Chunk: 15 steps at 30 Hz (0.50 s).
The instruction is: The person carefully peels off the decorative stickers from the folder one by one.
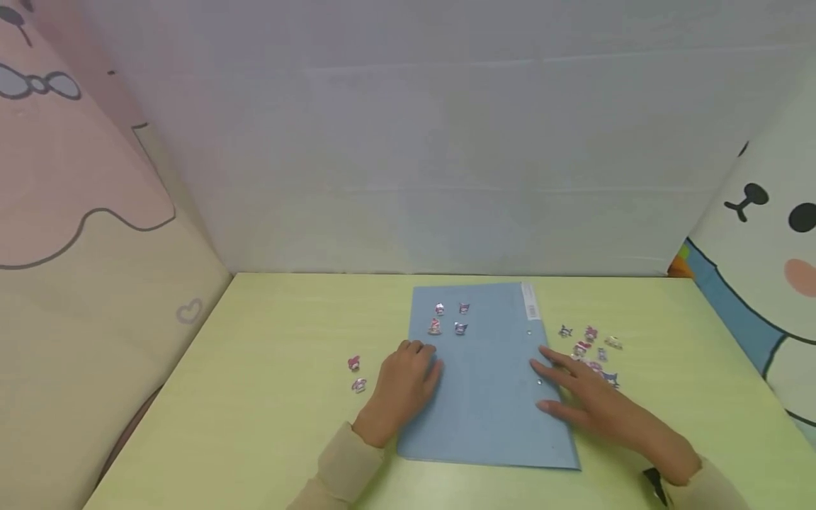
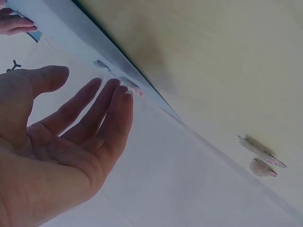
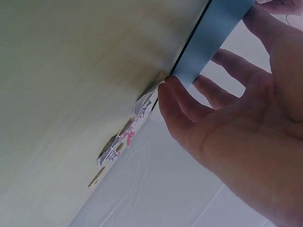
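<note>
A blue folder (image 1: 484, 404) lies flat on the table, with a white barcode label (image 1: 530, 302) at its top right corner. Several small cartoon-character pieces, one of them a pink-and-white figure (image 1: 435, 326), sit on its upper left. My left hand (image 1: 401, 382) is at the folder's left edge, fingers loosely bent, holding nothing. Over the right edge my right hand (image 1: 593, 397) spreads its fingers; in the right wrist view its fingertips (image 3: 171, 87) are close to the folder's edge, and contact is hard to tell.
Left of the folder lie two more pieces, a pink one (image 1: 353, 363) and a pale one (image 1: 359, 385). A loose cluster of pieces (image 1: 581, 348) lies to the right, partly behind my right hand. A white sheet (image 1: 446, 177) rises behind the yellow-green table (image 1: 274, 397); printed cartoon panels flank it.
</note>
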Each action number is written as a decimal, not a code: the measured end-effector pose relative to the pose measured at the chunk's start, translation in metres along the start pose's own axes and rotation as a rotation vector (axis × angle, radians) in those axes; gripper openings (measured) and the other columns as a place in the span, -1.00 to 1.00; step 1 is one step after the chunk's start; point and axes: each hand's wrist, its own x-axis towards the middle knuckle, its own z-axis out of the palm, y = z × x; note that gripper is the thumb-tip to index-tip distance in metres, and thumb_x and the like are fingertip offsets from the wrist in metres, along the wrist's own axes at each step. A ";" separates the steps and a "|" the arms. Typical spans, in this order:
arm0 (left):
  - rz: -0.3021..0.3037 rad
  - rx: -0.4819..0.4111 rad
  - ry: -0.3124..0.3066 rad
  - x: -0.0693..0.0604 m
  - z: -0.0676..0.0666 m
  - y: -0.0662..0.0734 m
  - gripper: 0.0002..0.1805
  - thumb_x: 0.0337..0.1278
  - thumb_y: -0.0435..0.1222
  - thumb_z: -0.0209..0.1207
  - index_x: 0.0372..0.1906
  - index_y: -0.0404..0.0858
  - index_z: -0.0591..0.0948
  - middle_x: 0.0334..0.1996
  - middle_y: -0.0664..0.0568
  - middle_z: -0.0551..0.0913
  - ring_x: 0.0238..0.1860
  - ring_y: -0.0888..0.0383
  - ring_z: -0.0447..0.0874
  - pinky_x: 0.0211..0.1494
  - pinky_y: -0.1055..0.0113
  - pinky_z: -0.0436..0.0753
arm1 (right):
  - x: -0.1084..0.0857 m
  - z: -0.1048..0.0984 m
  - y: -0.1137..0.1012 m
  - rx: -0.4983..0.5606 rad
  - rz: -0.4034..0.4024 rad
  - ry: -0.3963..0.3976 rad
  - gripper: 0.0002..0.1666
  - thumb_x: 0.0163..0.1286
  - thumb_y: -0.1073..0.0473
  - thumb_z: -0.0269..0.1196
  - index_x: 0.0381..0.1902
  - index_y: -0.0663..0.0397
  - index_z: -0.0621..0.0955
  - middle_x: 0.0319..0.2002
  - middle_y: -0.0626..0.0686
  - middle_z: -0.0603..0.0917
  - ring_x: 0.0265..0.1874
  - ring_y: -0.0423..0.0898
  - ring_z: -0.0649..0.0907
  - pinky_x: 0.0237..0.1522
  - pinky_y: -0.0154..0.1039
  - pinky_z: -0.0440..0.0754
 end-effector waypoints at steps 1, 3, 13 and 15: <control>-0.008 0.002 0.006 0.001 0.000 0.000 -0.79 0.25 -0.27 0.37 -0.14 -0.35 0.74 -0.28 -0.13 0.72 -0.29 0.01 0.65 -0.25 0.17 0.70 | 0.000 0.000 0.000 -0.003 -0.001 0.001 -0.27 0.41 -0.05 0.37 0.42 0.17 0.51 0.47 0.29 0.37 0.37 0.38 0.42 0.20 0.35 0.48; -0.024 0.006 0.014 0.002 0.000 -0.001 -0.78 0.25 -0.27 0.38 -0.13 -0.36 0.74 -0.29 -0.13 0.73 -0.30 0.00 0.67 -0.28 0.17 0.71 | 0.000 0.000 0.000 -0.011 -0.007 0.004 -0.28 0.42 -0.06 0.36 0.42 0.16 0.51 0.47 0.29 0.37 0.37 0.38 0.42 0.20 0.34 0.48; -0.134 -0.073 0.012 0.014 0.000 -0.004 -0.66 0.28 -0.32 0.34 0.03 -0.48 0.64 -0.22 -0.25 0.74 -0.26 -0.11 0.74 -0.28 0.05 0.73 | 0.001 0.000 0.000 -0.020 -0.040 0.017 -0.27 0.38 -0.02 0.40 0.40 0.18 0.52 0.46 0.30 0.39 0.35 0.37 0.45 0.17 0.34 0.50; -0.160 -0.092 0.004 0.016 0.001 -0.004 -0.68 0.29 -0.33 0.33 0.01 -0.48 0.65 -0.23 -0.25 0.74 -0.25 -0.12 0.75 -0.25 0.05 0.73 | 0.001 0.000 0.001 -0.025 -0.044 0.019 -0.27 0.38 -0.02 0.40 0.41 0.19 0.52 0.46 0.30 0.39 0.35 0.37 0.45 0.16 0.34 0.51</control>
